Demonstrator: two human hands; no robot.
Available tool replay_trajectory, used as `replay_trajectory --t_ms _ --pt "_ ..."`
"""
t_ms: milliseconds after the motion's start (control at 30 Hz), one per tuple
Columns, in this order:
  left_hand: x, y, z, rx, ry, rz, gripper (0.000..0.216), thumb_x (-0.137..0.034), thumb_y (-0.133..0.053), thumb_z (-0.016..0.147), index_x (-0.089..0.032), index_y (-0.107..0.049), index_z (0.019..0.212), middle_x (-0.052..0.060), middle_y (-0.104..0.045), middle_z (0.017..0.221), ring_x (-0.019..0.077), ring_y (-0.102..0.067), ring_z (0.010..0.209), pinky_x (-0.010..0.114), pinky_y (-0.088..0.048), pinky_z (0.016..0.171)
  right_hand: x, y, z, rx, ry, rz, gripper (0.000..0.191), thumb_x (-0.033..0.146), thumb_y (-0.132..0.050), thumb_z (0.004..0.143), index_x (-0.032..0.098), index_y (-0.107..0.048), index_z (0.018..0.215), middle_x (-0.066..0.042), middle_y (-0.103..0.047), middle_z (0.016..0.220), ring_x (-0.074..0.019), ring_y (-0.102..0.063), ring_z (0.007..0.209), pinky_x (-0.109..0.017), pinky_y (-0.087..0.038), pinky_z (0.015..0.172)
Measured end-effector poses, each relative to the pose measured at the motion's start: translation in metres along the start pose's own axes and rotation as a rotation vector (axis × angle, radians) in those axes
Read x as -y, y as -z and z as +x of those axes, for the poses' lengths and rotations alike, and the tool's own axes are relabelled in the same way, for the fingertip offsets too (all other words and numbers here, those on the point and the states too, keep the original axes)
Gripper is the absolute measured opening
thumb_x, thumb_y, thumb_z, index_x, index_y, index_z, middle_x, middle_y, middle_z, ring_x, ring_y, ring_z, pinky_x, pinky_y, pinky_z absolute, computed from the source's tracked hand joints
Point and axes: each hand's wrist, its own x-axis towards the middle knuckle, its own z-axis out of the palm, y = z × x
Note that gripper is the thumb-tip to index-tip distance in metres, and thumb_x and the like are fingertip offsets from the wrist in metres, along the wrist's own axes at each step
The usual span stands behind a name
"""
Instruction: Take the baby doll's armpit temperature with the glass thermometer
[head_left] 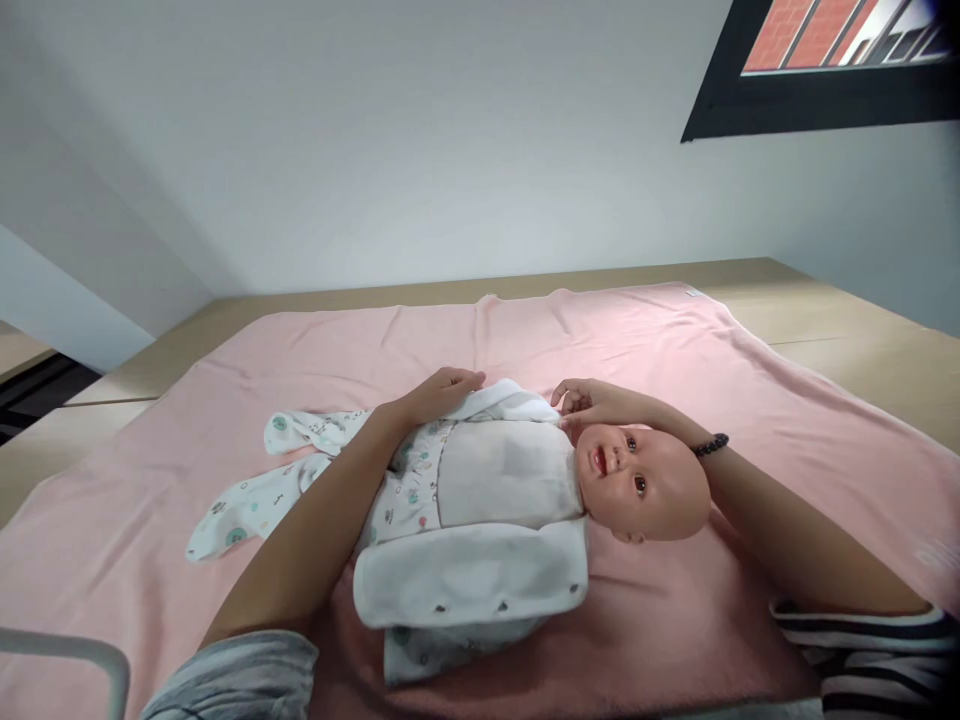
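Note:
A baby doll [645, 485] lies on its back with its head toward the right. It wears printed footed pants [412, 475] and a white baby jacket [472, 565], whose front is spread apart over a plain white torso [510, 470]. My left hand [442, 392] reaches across the doll's waist, fingers closed at the far flap of the jacket; the fingertips are partly hidden. Beside the doll's neck, my right hand [592, 400] has its fingers curled, with thumb and finger at the jacket's collar edge. The near flap lies folded back, showing small snaps.
A pink blanket [300, 345] with some creases covers most of the wooden table [847, 310]. A wall [450, 150] stands behind it, with a dark-framed window [817, 105] at upper right. A grey curved bar [67, 645] shows at lower left.

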Motion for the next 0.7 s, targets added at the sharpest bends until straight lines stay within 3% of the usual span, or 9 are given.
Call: replay_trajectory --t_ms 133,267,400,533,700 --pt "0.002 0.000 0.002 0.042 -0.090 0.050 0.050 -0.055 -0.047 0.097 -0.018 -0.045 0.064 0.000 -0.047 0.071 0.0134 -0.043 0.067 0.029 -0.037 0.065 0.004 -0.009 -0.008 -0.003 0.058 0.074 0.064 0.051 -0.074 0.089 0.016 -0.054 0.140 -0.008 -0.067 0.109 -0.0202 -0.062 0.099 -0.030 -0.050 0.080" --pt "0.002 0.000 0.003 -0.006 -0.158 0.089 0.046 -0.052 -0.046 0.098 -0.017 -0.059 0.073 0.003 -0.059 0.084 0.0157 -0.053 0.077 0.030 -0.043 0.073 0.013 -0.015 -0.012 0.070 0.121 0.214 0.062 0.048 -0.071 0.093 0.015 -0.055 0.142 -0.008 -0.068 0.109 -0.0203 -0.063 0.099 -0.030 -0.050 0.081" --pt "-0.002 0.000 0.001 0.006 -0.258 0.078 0.043 -0.053 -0.049 0.098 -0.017 -0.071 0.086 0.008 -0.067 0.109 0.0195 -0.061 0.095 0.030 -0.046 0.084 0.014 -0.015 -0.014 0.032 0.124 0.300 0.064 0.046 -0.074 0.091 0.016 -0.055 0.145 -0.009 -0.068 0.111 -0.0222 -0.062 0.105 -0.033 -0.051 0.088" --pt "-0.008 0.000 -0.001 0.122 -0.217 0.125 0.048 -0.056 -0.049 0.098 -0.016 -0.071 0.082 0.007 -0.068 0.105 0.0189 -0.060 0.092 0.029 -0.046 0.083 0.011 -0.015 -0.015 0.038 0.108 0.390 0.065 0.042 -0.078 0.089 0.018 -0.056 0.144 -0.009 -0.068 0.114 -0.0228 -0.062 0.108 -0.036 -0.051 0.095" --pt "-0.015 0.005 -0.004 0.168 -0.143 0.160 0.052 -0.062 -0.049 0.096 -0.016 -0.063 0.075 0.005 -0.065 0.096 0.0173 -0.056 0.084 0.029 -0.044 0.077 0.009 -0.017 -0.015 0.012 0.101 0.551 0.064 0.038 -0.076 0.091 0.019 -0.052 0.147 -0.011 -0.063 0.126 -0.0205 -0.060 0.113 -0.035 -0.049 0.100"
